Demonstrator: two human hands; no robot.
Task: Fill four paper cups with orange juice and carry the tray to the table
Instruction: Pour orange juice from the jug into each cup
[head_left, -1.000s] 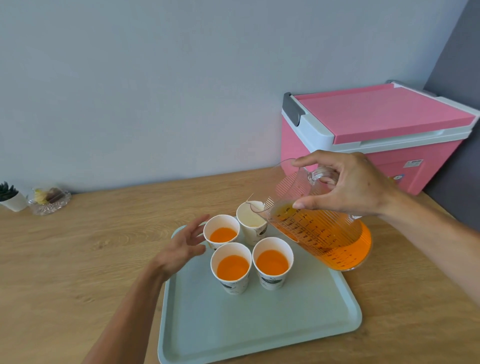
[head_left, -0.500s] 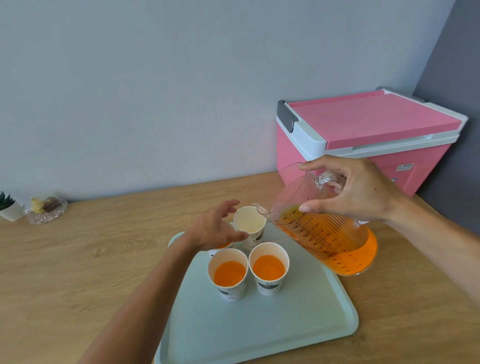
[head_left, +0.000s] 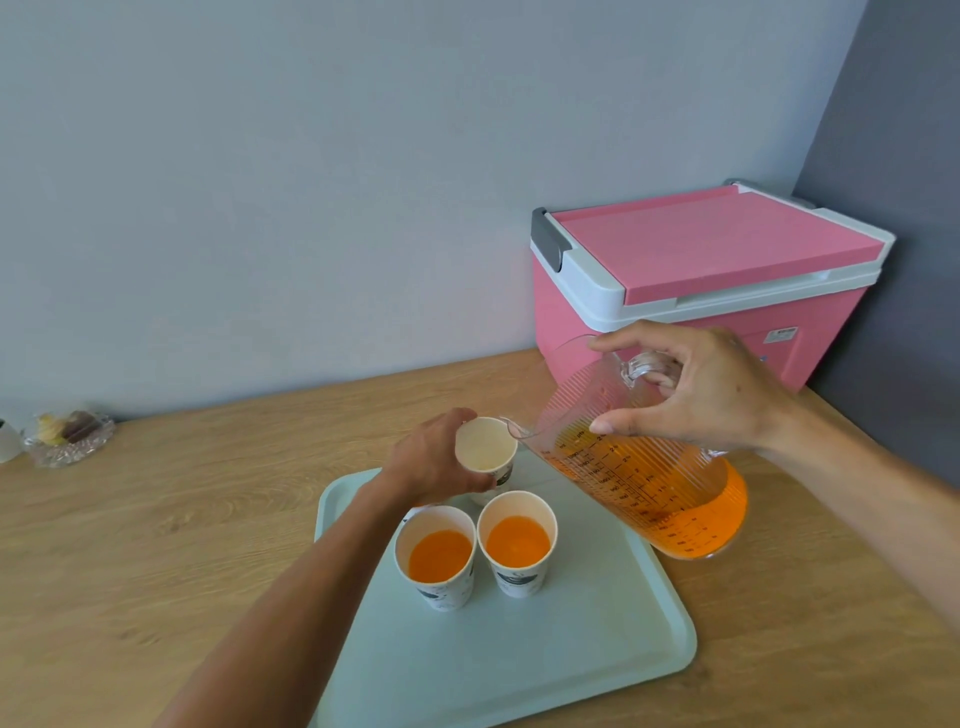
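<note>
Left hand (head_left: 436, 462) grips empty cup (head_left: 485, 447) at tray's (head_left: 519, 665) far edge; right hand (head_left: 711, 395) holds tilted jug (head_left: 644, 483). Pour slowly, spout over rim.

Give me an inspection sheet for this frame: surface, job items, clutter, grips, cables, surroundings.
Surface: light wooden counter, no spills seen.
Job's things: pale green plastic tray on the counter; two white paper cups with orange juice at the front; empty white paper cup behind; a fourth cup mostly hidden under the left hand; clear ribbed measuring jug of juice tilted, spout at the empty cup's rim.
Clutter: glass dish of sweets; closed pink cooler box.
Grips: left hand closed on the empty cup; right hand closed on the jug.
Cables: nothing seen.
Surroundings: grey wall.
</note>
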